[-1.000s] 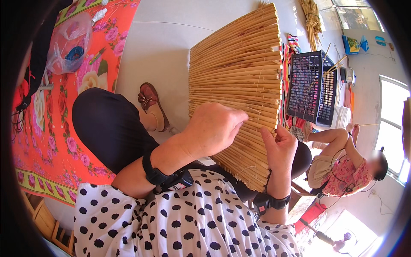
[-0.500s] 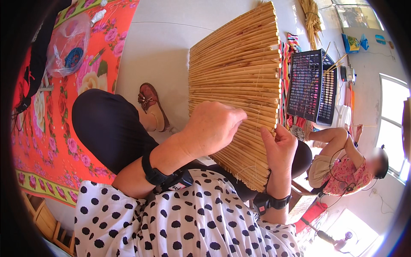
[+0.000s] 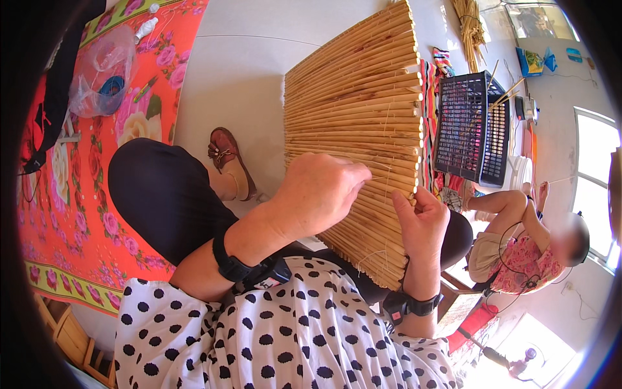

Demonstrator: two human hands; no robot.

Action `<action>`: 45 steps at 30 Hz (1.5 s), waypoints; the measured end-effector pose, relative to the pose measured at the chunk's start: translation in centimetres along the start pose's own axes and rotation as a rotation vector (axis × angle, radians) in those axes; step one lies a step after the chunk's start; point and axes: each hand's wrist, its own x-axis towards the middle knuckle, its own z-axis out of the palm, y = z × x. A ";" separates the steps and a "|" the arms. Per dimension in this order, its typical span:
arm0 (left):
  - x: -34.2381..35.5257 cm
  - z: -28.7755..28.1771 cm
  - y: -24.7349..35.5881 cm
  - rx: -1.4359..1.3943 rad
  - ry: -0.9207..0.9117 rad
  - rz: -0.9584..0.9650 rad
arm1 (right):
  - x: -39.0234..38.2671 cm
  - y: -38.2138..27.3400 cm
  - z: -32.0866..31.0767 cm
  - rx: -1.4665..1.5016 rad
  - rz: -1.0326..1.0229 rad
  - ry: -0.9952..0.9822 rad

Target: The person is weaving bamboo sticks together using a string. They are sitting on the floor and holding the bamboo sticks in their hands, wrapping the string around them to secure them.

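Plainly, a wide mat of straight, straw-coloured stalks (image 3: 353,110) is held slanted over the lap, stretched from the near centre to the far centre of the scene. Its right edge, where the cut stalk ends are lined up, is gripped by the right hand (image 3: 422,223), with thumb and bent fingers closed on the stalks. Just left of that edge, the left hand (image 3: 327,191) is held over the mat with its fingers curled in and the tips brought together; a thin pale thread (image 3: 382,178) seems to be pinched there, though it is too fine to be traced fully. Below the hands, a white garment with black dots (image 3: 278,330) is worn.

On the left, a red-orange flowered cloth (image 3: 94,175) is spread, and on its far part a clear plastic bag with a blue coil inside (image 3: 91,74) is set down. To the right of the mat, a black plastic lattice crate (image 3: 463,129) is seen, and farther off a bundle of dry yellowish stalks (image 3: 470,35). At the right, a person in a pink patterned top (image 3: 518,262) is seated.
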 end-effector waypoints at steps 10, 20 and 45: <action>0.0 0.0 0.0 -0.017 0.008 0.009 | 0.1 0.3 0.1 0.020 0.008 0.001; 0.0 0.0 0.3 0.014 0.012 0.019 | -0.1 -0.1 0.1 0.056 0.012 0.009; -3.5 -6.3 0.0 0.180 -0.146 -0.086 | -2.2 2.5 6.1 0.910 -0.425 -0.305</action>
